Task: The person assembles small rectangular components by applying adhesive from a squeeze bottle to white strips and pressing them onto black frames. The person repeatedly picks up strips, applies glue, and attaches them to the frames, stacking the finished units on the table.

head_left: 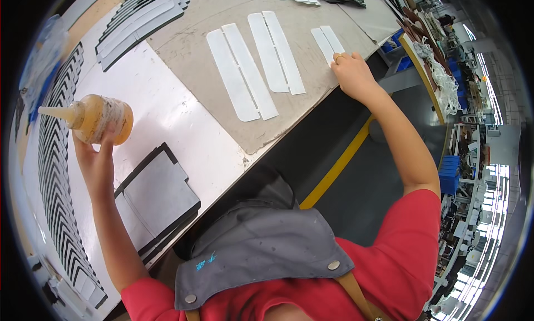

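Observation:
My left hand (99,162) is wrapped round a squeeze bottle (123,119) of amber liquid, tilted so that its pale pointed nozzle faces left. At the far right of the work board, my right hand (356,76) has its fingers closed at the near end of a pair of white strips (326,42). Those fingers hide that end of the strips. To the left of it lie two more white strip pairs, a middle pair (276,54) and a longer left pair (240,73), each with a narrow slit between its halves.
The pairs lie on a grey-beige board (189,59) on a white table (183,118). A stack of black-edged grey panels (158,193) sits by the near edge. Overlapping panels form a long row (55,171) at left and another group (142,23) at the back.

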`<move>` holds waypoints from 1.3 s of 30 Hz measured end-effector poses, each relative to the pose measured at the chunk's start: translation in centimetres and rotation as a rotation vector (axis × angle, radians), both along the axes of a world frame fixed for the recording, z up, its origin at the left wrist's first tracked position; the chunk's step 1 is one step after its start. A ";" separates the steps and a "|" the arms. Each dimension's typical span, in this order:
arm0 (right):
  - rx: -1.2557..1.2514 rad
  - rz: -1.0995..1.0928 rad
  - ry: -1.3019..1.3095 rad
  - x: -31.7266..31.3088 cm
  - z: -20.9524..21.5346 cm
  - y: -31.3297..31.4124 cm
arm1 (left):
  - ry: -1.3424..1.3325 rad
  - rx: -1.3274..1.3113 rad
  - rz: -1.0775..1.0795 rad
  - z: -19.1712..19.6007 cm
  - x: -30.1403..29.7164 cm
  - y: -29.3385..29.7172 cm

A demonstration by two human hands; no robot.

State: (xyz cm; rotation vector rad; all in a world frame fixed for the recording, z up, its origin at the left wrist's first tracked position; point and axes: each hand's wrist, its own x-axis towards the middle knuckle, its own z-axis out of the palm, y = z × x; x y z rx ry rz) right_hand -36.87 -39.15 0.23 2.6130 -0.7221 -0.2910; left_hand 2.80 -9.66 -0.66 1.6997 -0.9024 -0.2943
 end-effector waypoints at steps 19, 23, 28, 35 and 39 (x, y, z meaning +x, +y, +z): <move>1.080 -0.409 -1.788 -3.1 7.7 5.4 | -0.254 0.063 -0.136 -2.0 -4.2 -15.1; 1.256 -0.383 -1.918 0.6 3.9 6.6 | -0.181 0.171 -0.134 -3.5 -4.2 -16.5; 1.366 -0.328 -1.992 5.9 0.8 8.5 | -0.151 0.181 -0.170 -2.9 -3.8 -15.7; 0.666 -0.102 -1.663 9.8 1.4 12.2 | -0.133 0.007 -0.137 0.5 -4.0 -9.7; 0.079 0.251 -1.324 11.3 1.7 13.3 | 0.232 -0.056 -0.362 3.1 -4.9 -2.5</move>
